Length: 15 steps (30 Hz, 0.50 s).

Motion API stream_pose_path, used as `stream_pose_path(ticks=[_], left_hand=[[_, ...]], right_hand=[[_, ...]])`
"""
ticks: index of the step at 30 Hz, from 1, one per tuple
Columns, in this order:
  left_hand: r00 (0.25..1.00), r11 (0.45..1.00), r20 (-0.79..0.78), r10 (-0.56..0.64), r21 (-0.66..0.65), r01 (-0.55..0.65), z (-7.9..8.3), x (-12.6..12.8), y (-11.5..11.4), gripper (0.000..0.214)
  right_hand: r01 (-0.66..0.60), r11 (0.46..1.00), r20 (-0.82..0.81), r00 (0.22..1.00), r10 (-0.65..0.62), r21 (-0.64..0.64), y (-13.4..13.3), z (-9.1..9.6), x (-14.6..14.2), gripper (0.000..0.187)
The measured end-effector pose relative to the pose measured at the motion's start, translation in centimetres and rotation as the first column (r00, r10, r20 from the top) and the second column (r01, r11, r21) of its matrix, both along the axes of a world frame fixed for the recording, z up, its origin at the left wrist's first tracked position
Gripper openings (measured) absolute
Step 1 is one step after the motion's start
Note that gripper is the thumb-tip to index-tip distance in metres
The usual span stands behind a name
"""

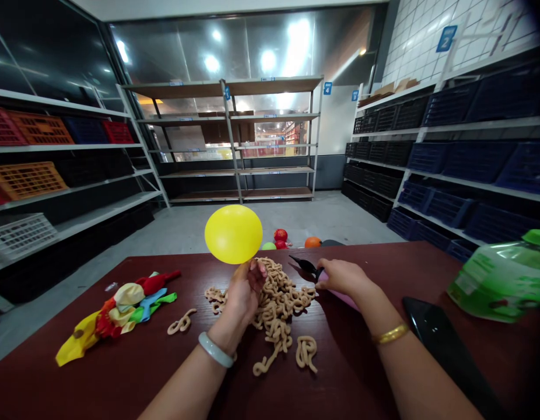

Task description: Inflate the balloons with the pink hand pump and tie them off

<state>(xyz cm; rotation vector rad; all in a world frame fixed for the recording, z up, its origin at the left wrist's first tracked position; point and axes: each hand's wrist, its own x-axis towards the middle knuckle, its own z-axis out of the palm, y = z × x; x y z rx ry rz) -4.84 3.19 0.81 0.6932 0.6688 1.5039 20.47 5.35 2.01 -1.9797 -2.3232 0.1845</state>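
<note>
An inflated yellow balloon point(234, 234) stands above my left hand point(246, 287), whose curled fingers pinch it at its lower end. The neck itself is hidden by the fingers. To the right, my right hand point(342, 276) is closed round a hand balloon pump with a pinkish-purple body point(346, 299) and a black tapered nozzle point(302, 263) that points left and away. Between the hands spreads a heap of beige, curly, cord-like pieces point(279, 297). Limp balloons in several colours point(130, 303) lie in a bunch left of my left hand.
Near the right edge of the dark red table point(165, 379) are a glossy black flat object point(431, 332) and a green-capped jug point(501, 280). Round red, green and orange things point(312, 242) show beyond the far edge. Shelves with crates point(431, 157) line the sides.
</note>
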Motion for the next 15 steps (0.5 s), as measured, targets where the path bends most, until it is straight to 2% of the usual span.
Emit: stream_pose_path(ticks=[2, 4, 5, 6, 7, 8, 10, 12, 15], left_hand=[[0.999, 0.999, -0.018, -0.034, 0.016, 0.034, -0.2, 0.5, -0.3, 0.027], [0.995, 0.995, -0.034, -0.097, 0.026, 0.098, -0.3, 1.2, -0.7, 0.030], [0.989, 0.990, -0.038, -0.140, 0.027, 0.141, -0.2, 1.5, -1.0, 0.030], [0.981, 0.981, -0.041, -0.189, 0.027, 0.190, -0.2, 1.9, -1.4, 0.031], [0.970, 0.970, -0.044, -0.240, 0.024, 0.241, -0.1, 2.2, -1.8, 0.031], [0.956, 0.956, -0.047, -0.290, 0.019, 0.291, 0.0, 2.4, -2.1, 0.032], [0.923, 0.923, -0.046, -0.383, -0.002, 0.384, 0.2, 2.7, -2.8, 0.032], [0.876, 0.876, -0.029, -0.482, -0.026, 0.481, 0.3, 2.8, -3.3, 0.032], [0.803, 0.801, 0.030, -0.595, -0.054, 0.596, 0.4, 2.6, -3.6, 0.033]], right_hand=[[-0.004, 0.992, -0.095, 0.995, 0.016, 0.126, -0.1, 0.6, -0.8, 0.034], [-0.043, 0.967, -0.322, 0.938, 0.126, 0.253, -0.5, 1.0, -2.3, 0.025], [-0.099, 0.959, -0.473, 0.854, 0.219, 0.265, -0.7, 1.1, -3.3, 0.027], [-0.168, 0.961, -0.618, 0.738, 0.270, 0.219, -1.0, 1.0, -4.3, 0.030], [-0.250, 0.958, -0.756, 0.598, 0.267, 0.141, -1.4, 0.9, -5.2, 0.035], [-0.358, 0.933, -0.865, 0.453, 0.218, 0.047, -1.7, 0.6, -6.0, 0.041], [-0.519, 0.851, -0.970, 0.238, 0.058, -0.077, -2.2, 0.0, -7.1, 0.050], [-0.596, 0.795, -0.993, 0.098, -0.068, -0.114, -2.6, -0.4, -7.5, 0.050], [-0.597, 0.796, -0.985, -0.051, -0.164, -0.102, -2.7, -0.5, -7.5, 0.042]])
